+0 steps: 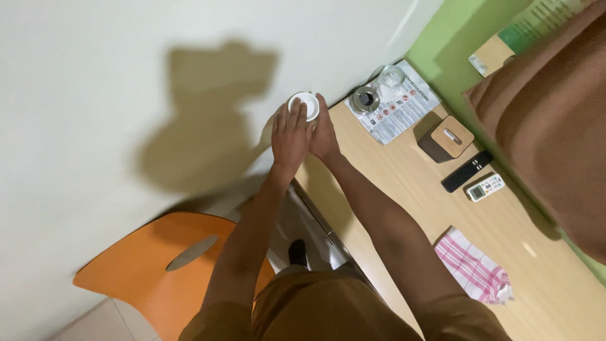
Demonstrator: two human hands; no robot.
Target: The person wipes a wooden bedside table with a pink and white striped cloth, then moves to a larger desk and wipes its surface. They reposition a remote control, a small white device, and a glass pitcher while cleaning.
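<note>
Both hands on white cup at desk edge

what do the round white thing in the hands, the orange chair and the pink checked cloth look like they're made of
The round white cup-like thing, held between left hand and right hand, looks like glazed ceramic or hard plastic: smooth and evenly white; blur leaves it open. The orange chair looks like moulded plastic, one smooth curved shell with a cut-out. The pink checked cloth is woven fabric, creased and limp.

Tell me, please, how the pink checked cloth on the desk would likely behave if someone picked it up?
The pink checked cloth lies rumpled and folded on the wooden desk, so it would probably droop limply. It looks thin, so likely light, and unlikely to slide or roll.
</note>
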